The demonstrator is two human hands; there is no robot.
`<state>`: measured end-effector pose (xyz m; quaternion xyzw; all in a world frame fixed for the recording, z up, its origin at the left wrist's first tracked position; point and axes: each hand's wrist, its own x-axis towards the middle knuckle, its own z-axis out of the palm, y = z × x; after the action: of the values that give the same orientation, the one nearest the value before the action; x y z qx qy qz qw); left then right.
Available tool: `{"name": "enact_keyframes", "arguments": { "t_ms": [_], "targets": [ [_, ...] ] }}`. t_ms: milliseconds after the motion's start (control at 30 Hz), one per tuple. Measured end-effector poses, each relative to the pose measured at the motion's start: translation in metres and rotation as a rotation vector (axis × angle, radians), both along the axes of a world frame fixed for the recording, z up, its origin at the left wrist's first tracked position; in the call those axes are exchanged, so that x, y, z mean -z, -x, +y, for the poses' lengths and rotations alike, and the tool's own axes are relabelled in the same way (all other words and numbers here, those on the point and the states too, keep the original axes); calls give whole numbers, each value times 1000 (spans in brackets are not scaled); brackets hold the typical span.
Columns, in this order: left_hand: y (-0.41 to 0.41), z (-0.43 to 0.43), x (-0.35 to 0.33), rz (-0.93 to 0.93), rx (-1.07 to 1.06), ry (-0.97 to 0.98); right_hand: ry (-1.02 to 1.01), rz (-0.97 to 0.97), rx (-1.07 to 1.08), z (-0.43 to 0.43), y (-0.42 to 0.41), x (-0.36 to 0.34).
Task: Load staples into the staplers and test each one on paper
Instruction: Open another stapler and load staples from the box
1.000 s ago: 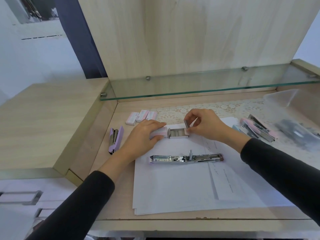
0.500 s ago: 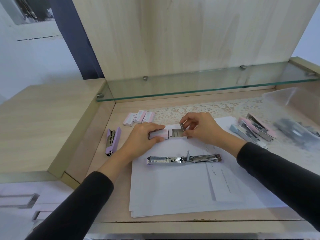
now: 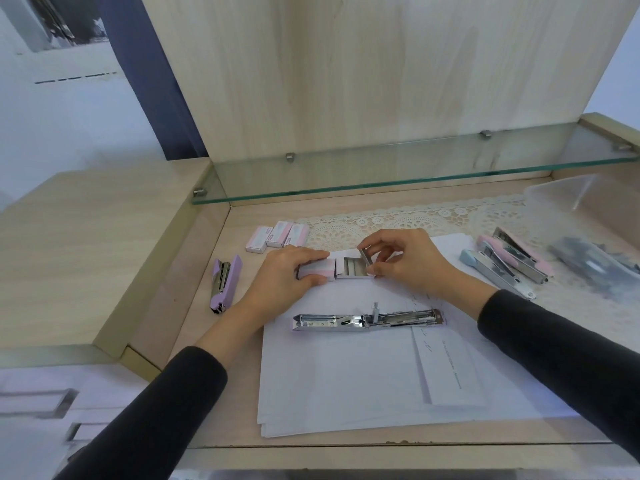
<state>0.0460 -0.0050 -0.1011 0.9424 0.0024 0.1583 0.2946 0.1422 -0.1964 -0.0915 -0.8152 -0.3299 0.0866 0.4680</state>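
Observation:
My left hand [image 3: 287, 275] presses down on the pink sleeve of a staple box [image 3: 317, 271] at the far edge of the paper stack [image 3: 363, 375]. The box's inner tray [image 3: 353, 268] is slid out to the right and shows rows of staples. My right hand [image 3: 405, 261] pinches a strip of staples [image 3: 366, 255] just above that tray. A stapler [image 3: 367, 319] lies opened flat on the paper, nearer to me, its metal channel facing up.
A purple stapler [image 3: 223, 282] lies left of the paper. Three shut staple boxes [image 3: 277, 237] sit behind it. A blue stapler [image 3: 495, 275] and a pink one [image 3: 516, 254] lie at right, beside a clear plastic container [image 3: 571, 199]. A glass shelf [image 3: 381, 171] overhangs the back.
My right hand has lifted the strip of staples slightly out of the tray. My left hand stays on the box. The view has shifted a little.

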Motion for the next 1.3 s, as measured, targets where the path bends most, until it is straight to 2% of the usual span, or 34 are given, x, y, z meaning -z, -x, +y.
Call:
{"name": "enact_keyframes", "arguments": {
  "t_ms": [333, 533, 900, 1300],
  "targets": [
    [-3, 2, 0, 32, 26, 55, 40, -19, 9, 3, -2, 2],
    [2, 4, 0, -1, 122, -63, 95, -22, 10, 5, -3, -1],
    [0, -2, 2, 23, 4, -197, 171, 23, 11, 15, -3, -8],
    [-3, 5, 1, 46, 82, -80, 141, -37, -80, 16, -2, -3]
  ]
}}
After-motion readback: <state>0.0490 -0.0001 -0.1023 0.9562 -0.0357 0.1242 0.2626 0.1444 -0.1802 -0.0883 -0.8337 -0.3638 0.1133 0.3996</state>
